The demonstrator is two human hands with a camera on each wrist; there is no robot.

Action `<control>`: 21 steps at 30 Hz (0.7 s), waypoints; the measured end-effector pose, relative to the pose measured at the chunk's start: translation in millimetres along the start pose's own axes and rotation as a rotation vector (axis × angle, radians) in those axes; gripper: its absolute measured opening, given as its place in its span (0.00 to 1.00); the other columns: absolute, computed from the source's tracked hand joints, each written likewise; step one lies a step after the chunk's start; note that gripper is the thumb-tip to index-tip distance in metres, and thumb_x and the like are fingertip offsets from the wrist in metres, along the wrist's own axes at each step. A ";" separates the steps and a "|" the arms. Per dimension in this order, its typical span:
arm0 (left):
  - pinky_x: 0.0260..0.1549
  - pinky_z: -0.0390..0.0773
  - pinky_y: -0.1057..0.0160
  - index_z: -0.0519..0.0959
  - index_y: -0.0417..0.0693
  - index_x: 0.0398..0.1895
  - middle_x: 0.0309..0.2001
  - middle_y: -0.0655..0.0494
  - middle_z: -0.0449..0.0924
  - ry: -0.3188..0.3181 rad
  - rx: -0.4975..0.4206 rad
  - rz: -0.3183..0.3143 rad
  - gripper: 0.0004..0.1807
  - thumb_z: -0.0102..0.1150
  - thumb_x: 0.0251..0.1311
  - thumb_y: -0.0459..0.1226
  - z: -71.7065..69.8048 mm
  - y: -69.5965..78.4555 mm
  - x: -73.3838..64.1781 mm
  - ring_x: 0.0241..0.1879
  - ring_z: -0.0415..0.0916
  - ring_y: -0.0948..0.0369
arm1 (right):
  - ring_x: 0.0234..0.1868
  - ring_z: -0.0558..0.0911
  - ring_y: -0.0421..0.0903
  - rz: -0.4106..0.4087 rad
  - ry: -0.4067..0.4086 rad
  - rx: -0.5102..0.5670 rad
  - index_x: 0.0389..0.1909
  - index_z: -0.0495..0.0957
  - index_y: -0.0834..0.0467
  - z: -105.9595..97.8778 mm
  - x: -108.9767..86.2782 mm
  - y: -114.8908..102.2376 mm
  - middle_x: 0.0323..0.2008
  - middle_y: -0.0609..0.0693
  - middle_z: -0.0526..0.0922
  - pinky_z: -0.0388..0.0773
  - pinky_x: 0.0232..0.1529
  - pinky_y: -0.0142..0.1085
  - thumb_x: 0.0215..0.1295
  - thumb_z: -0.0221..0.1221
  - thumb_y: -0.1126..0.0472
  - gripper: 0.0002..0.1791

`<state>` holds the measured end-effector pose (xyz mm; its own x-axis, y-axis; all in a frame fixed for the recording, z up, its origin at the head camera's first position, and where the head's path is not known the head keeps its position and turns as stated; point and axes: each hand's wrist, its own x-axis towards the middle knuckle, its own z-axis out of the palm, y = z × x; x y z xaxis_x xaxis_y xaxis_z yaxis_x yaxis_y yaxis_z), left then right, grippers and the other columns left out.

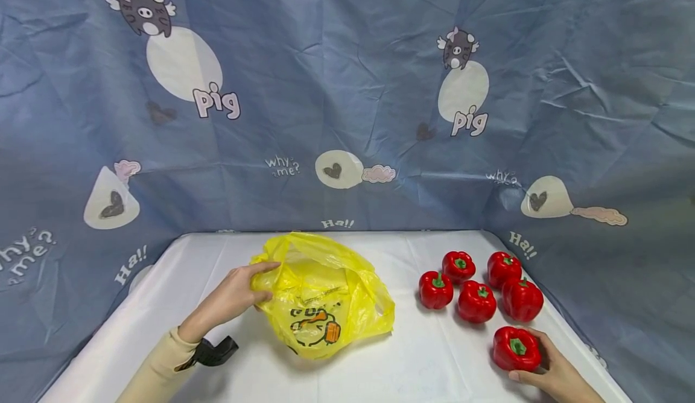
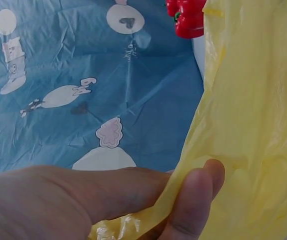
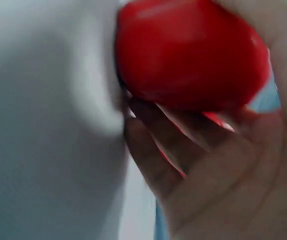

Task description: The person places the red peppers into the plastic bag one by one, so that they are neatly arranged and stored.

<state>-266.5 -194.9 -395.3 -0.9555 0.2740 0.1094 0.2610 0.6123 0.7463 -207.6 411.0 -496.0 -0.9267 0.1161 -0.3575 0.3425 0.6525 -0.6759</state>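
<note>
My left hand (image 1: pixel 239 297) pinches the left rim of a yellow plastic bag (image 1: pixel 355 312) between thumb and fingers. The bag lies on the white table with its mouth toward the back and a cartoon print on its front. In the left wrist view the thin film (image 2: pixel 253 100) runs between thumb and fingers. On the right, my right hand (image 1: pixel 559 370) grips a red bell pepper (image 1: pixel 513 349), thumb on the near side and fingers around the far side. Seen from the right wrist, the pepper (image 3: pixel 188 55) sits close against the table surface.
Several other red bell peppers (image 1: pixel 476 301) stand grouped behind the right hand, near the table's right edge. A white cloth covers the table (image 1: pixel 418 367). Blue printed fabric (image 1: pixel 336 89) hangs at the back and both sides. A black strap (image 1: pixel 214 352) is on the left wrist.
</note>
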 end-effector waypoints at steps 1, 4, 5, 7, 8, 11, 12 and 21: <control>0.22 0.78 0.64 0.69 0.41 0.67 0.66 0.31 0.64 0.000 0.001 -0.003 0.33 0.63 0.54 0.28 -0.1 -0.8 -0.1 0.19 0.79 0.57 | 0.58 0.66 0.68 -0.003 -0.017 -0.005 0.71 0.41 0.64 -1.0 -0.7 0.4 0.64 0.72 0.58 0.78 0.50 0.55 0.46 0.70 0.40 0.64; 0.22 0.78 0.64 0.69 0.41 0.66 0.67 0.31 0.63 -0.001 0.003 -0.005 0.33 0.63 0.54 0.28 0.0 -2.7 0.1 0.19 0.79 0.57 | 0.60 0.65 0.70 -0.010 -0.062 0.014 0.73 0.42 0.64 -3.8 -3.2 1.5 0.66 0.73 0.57 0.76 0.52 0.55 0.53 0.67 0.43 0.59; 0.23 0.78 0.64 0.69 0.41 0.66 0.67 0.31 0.63 -0.003 0.002 -0.005 0.33 0.63 0.54 0.28 0.2 -3.2 0.4 0.19 0.79 0.57 | 0.60 0.65 0.70 -0.012 -0.068 0.020 0.73 0.42 0.64 -4.3 -3.8 1.9 0.66 0.74 0.57 0.76 0.52 0.55 0.54 0.67 0.43 0.58; 0.23 0.78 0.64 0.69 0.40 0.66 0.66 0.30 0.63 -0.008 0.001 0.000 0.33 0.63 0.54 0.28 0.7 -4.0 0.9 0.19 0.79 0.57 | 0.60 0.66 0.70 -0.017 -0.069 0.033 0.73 0.44 0.66 -4.2 -4.2 1.7 0.66 0.75 0.57 0.76 0.52 0.54 0.55 0.66 0.43 0.56; 0.23 0.78 0.64 0.69 0.40 0.66 0.66 0.30 0.64 -0.010 0.001 0.001 0.33 0.63 0.54 0.29 1.0 -4.3 1.3 0.19 0.79 0.57 | 0.59 0.67 0.70 -0.019 -0.062 0.037 0.72 0.44 0.66 -3.8 -4.1 1.4 0.66 0.75 0.57 0.76 0.53 0.53 0.55 0.66 0.43 0.56; 0.23 0.78 0.64 0.69 0.39 0.66 0.66 0.29 0.63 -0.016 0.003 0.008 0.33 0.63 0.54 0.29 1.5 -4.7 1.7 0.19 0.80 0.56 | 0.57 0.70 0.68 -0.029 -0.021 0.023 0.71 0.45 0.67 -1.3 -2.5 -0.7 0.64 0.75 0.61 0.77 0.52 0.52 0.51 0.68 0.41 0.58; 0.23 0.78 0.65 0.69 0.39 0.66 0.66 0.29 0.63 -0.017 0.005 0.008 0.33 0.63 0.54 0.28 1.6 -4.8 1.8 0.19 0.80 0.56 | 0.57 0.70 0.67 -0.032 -0.009 0.020 0.71 0.46 0.67 -0.4 -1.8 -1.5 0.63 0.74 0.62 0.78 0.51 0.52 0.50 0.69 0.41 0.59; 0.24 0.78 0.65 0.69 0.39 0.66 0.66 0.29 0.64 -0.023 0.012 0.015 0.33 0.63 0.54 0.28 0.2 -4.0 0.8 0.19 0.79 0.59 | 0.58 0.68 0.70 -0.009 -0.019 0.007 0.71 0.44 0.66 1.7 -4.2 -3.8 0.65 0.75 0.59 0.77 0.51 0.54 0.50 0.68 0.40 0.60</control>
<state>-268.2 -197.0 -398.3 -0.9482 0.2999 0.1049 0.2767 0.6172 0.7366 -204.7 406.7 -493.0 -0.9268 0.0957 -0.3632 0.3350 0.6479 -0.6841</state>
